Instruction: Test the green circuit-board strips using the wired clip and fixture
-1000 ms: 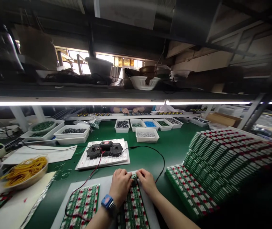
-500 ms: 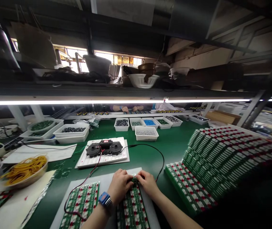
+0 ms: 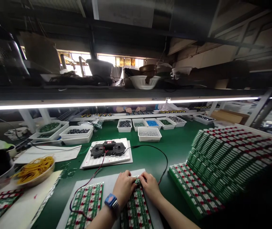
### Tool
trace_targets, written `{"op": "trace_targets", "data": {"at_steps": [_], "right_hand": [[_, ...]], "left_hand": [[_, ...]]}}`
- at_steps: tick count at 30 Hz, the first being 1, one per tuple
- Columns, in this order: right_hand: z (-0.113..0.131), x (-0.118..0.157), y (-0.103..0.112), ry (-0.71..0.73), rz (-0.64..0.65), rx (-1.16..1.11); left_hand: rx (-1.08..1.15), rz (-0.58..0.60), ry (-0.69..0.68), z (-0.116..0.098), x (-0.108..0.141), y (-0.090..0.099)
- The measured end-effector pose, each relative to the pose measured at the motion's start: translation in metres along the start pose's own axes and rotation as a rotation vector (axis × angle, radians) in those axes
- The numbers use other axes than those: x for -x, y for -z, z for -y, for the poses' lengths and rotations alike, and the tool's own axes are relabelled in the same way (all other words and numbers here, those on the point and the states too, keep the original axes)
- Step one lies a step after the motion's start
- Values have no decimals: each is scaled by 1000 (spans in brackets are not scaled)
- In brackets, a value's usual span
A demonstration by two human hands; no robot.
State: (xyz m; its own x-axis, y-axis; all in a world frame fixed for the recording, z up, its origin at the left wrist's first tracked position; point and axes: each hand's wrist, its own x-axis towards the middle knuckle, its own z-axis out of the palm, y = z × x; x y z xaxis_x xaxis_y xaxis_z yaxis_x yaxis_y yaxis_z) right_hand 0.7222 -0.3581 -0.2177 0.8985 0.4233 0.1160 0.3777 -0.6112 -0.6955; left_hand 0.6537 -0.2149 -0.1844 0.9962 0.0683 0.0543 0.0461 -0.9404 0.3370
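My left hand (image 3: 124, 187), with a blue watch on its wrist, has its fingers closed at the far end of a green circuit board panel (image 3: 139, 206) with white and red parts. My right hand (image 3: 150, 187) pinches at the same end from the other side. A small part (image 3: 137, 181) shows between the fingertips of both hands; which fingers grip it is too small to tell. A second panel (image 3: 88, 203) lies to the left on the white sheet (image 3: 112, 180), with a red and black cable across it.
A black device (image 3: 107, 149) rests on a white tray behind the hands. Component bins (image 3: 149, 134) stand farther back. Stacked boards (image 3: 228, 159) rise at right; a bowl of yellow bands (image 3: 35, 171) is at left. Another person's hands (image 3: 126, 109) work beyond the bins.
The whole view has shifted slightly, so most things appear farther right. Both hands stay at the panel's far end, and the small part between them shows more clearly.
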Motion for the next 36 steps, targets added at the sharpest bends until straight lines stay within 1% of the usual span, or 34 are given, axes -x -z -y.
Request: {"op": "trace_targets", "data": {"at_steps": [5, 10, 15, 20, 25, 31, 36], "right_hand": [[-1, -1, -3, -14, -3, 19], [2, 0, -4, -15, -27, 63], [7, 2, -2, -43, -27, 41], [-4, 1, -7, 16, -47, 11], [-15, -1, -12, 31, -39, -5], [-18, -2, -13, 68, -57, -30], [-15, -1, -13, 60, -74, -34]], "left_hand": [[111, -95, 6, 4, 5, -14], [154, -137, -2, 6, 7, -18], [171, -145, 10, 6, 6, -17], [175, -144, 6, 7, 6, -19], [194, -143, 14, 8, 6, -20], [209, -136, 18, 6, 7, -18], [203, -154, 28, 8, 5, -23]]}}
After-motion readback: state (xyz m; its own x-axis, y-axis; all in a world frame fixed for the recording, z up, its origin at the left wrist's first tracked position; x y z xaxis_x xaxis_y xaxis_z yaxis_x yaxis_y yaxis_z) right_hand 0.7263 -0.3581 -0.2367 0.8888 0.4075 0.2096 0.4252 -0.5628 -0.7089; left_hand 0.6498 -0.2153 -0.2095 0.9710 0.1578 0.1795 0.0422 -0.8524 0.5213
